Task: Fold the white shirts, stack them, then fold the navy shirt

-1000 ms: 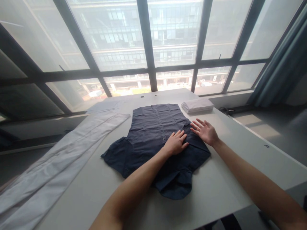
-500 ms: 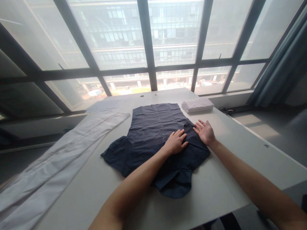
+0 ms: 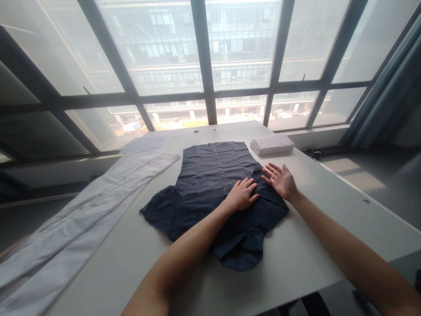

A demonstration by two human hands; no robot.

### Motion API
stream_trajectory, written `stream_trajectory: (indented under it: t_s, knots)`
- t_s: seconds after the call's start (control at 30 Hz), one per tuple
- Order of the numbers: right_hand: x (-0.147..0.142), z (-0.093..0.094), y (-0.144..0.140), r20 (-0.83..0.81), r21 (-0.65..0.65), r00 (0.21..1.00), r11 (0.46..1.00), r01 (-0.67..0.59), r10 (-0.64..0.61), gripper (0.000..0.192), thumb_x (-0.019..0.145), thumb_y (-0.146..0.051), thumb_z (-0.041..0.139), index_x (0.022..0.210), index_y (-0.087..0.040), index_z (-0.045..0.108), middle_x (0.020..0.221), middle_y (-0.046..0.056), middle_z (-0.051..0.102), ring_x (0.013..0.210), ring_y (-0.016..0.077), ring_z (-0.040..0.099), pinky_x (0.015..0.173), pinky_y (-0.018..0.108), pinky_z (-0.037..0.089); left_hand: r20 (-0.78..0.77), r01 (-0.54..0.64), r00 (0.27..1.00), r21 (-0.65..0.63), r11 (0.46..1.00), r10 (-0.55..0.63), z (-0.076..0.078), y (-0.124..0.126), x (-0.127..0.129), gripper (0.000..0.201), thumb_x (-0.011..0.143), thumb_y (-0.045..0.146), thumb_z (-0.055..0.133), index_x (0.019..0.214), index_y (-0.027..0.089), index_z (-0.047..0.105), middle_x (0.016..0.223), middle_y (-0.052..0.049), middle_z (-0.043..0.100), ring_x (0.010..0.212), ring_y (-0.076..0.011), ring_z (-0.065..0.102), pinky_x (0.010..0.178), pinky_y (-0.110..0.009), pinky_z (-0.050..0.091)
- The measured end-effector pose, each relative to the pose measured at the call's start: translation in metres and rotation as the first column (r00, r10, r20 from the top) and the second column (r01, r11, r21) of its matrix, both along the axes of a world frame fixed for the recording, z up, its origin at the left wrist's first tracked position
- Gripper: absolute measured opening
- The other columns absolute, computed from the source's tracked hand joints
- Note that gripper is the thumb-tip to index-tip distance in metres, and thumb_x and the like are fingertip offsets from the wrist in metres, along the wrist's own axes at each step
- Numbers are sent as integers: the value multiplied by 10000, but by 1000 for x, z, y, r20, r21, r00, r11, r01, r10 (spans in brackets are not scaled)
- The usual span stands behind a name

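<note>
A dark navy short-sleeved shirt (image 3: 200, 175) lies spread flat, its buttoned front up and its collar toward me. My left hand (image 3: 241, 194) rests palm down on the shirt, right of the button line, fingers stretched out. At the shirt's right edge, near the armhole, is my right hand (image 3: 283, 181), palm turned up and fingers spread, holding nothing. Whether its fingertips touch the cloth I cannot tell. My left forearm covers part of the shirt's lower middle.
The shirt lies on a white table (image 3: 312, 254). Folded white cloths (image 3: 272, 144) are stacked at the back right. Long white fabric (image 3: 98, 210) runs along the left side. Large windows stand behind the table, with a blue-grey curtain (image 3: 378, 96) at the right.
My right hand has shifted slightly, its fingers now tilted more toward the left over the shirt's edge. My left hand stays in place on the shirt.
</note>
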State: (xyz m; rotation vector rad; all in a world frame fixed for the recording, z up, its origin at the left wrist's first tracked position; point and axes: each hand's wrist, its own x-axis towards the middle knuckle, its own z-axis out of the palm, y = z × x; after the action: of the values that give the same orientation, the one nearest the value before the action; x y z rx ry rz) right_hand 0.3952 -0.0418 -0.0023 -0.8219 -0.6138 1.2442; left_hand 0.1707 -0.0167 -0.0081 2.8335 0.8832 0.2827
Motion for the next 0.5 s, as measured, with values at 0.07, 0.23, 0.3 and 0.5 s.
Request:
stream_trajectory:
  t_s: [0.07,0.23,0.3,0.5]
  knots:
    - [0,3,-1,-15,8,1000,1000,-19,20,445,1035,-516,318,1116,-255,669,1404,113,603,1304,265,578,1050,496,537,-1,-2,1000,-8,1000,2,0,0,0,559,1037,512,433,1510,215,448,1651,-104,320,1534,-290,252,1226,-505,243]
    - [1,5,-3,-65,-29,996,998,-58,56,414,1051,-469,319,1140,-236,649,1307,127,663,1211,258,648,991,482,581,7,9,1000,2,1000,-9,-3,2,0,568,1038,520,423,1514,211,443,1648,-108,327,1533,-289,254,1224,-506,243]
    - [4,2,-2,-69,-132,992,985,-111,103,358,1058,-386,338,1143,-209,637,1210,143,703,1136,247,690,944,461,608,9,11,1000,6,1000,-11,-4,2,0,571,1037,526,419,1515,214,443,1645,-104,333,1532,-287,257,1223,-504,245]
    - [16,-2,3,-31,-232,999,972,-47,41,282,1053,-300,386,1093,-185,641,1017,119,761,992,210,743,879,377,634,14,9,1000,8,1000,-10,-8,4,0,579,1037,532,411,1520,213,436,1644,-100,338,1529,-286,263,1223,-508,247]
